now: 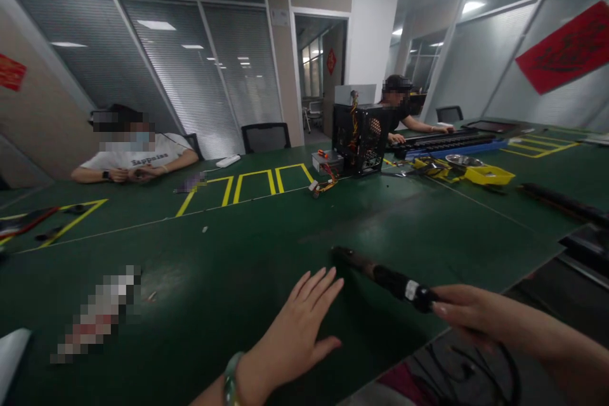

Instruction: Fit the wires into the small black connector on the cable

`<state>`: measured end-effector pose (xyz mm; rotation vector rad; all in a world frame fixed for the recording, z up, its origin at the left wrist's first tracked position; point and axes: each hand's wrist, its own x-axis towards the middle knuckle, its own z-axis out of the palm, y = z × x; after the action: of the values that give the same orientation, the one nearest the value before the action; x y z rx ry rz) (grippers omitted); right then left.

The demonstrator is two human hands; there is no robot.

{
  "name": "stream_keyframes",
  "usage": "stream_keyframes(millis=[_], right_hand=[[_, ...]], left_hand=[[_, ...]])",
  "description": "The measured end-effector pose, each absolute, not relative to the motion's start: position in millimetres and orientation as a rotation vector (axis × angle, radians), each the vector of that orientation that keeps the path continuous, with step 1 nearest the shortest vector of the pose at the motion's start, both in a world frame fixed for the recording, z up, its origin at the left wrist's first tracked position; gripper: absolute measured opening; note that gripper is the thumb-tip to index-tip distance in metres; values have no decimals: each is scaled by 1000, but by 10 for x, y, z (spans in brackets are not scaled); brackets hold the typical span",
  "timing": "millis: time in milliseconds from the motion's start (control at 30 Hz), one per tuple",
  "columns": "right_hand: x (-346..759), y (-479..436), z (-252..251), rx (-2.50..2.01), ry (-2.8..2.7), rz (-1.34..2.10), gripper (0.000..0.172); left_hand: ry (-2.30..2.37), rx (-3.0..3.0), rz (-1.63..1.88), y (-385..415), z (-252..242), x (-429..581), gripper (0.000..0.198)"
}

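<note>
At lower right, right hand (469,316) grips black rod (387,279) near table edge (371,381) — left hand (301,322) thumb wide, open tabletop (228,279) mid-frame.

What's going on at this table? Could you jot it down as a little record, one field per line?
Left hand: open, palm down; contact with the table unclear
Bracelet: green, on the left wrist
Right hand: holding the near end of a black rod
Label: white, on the rod near the right hand
Tabletop: dark green, marked with yellow tape
Farther back: black case; yellow tray to its right
Other people: two, across the table
</note>
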<state>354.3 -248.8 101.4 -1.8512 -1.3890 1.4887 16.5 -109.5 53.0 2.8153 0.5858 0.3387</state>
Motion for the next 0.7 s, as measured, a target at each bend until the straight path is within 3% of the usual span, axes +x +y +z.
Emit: stream_keyframes(millis=[100, 233, 333, 467, 700], right_hand=[[3057, -2049, 962, -1684, -1576, 1552, 47], [2574, -1608, 815, -1585, -1672, 1457, 55], [2386, -1476, 700, -1586, -1717, 1391, 61], [2409, -1597, 496, -1696, -1728, 1089, 68], [2634, -2284, -256, -1879, -1544, 920, 87]], left_hand=[[580, 2787, 422, -1206, 562, 301, 95], [793, 2717, 517, -1180, 480, 279, 59], [915, 2694, 471, -1084, 429, 185, 43], [1021, 2679, 449, -943, 429, 73, 43], [1093, 2614, 506, -623, 484, 10, 48]])
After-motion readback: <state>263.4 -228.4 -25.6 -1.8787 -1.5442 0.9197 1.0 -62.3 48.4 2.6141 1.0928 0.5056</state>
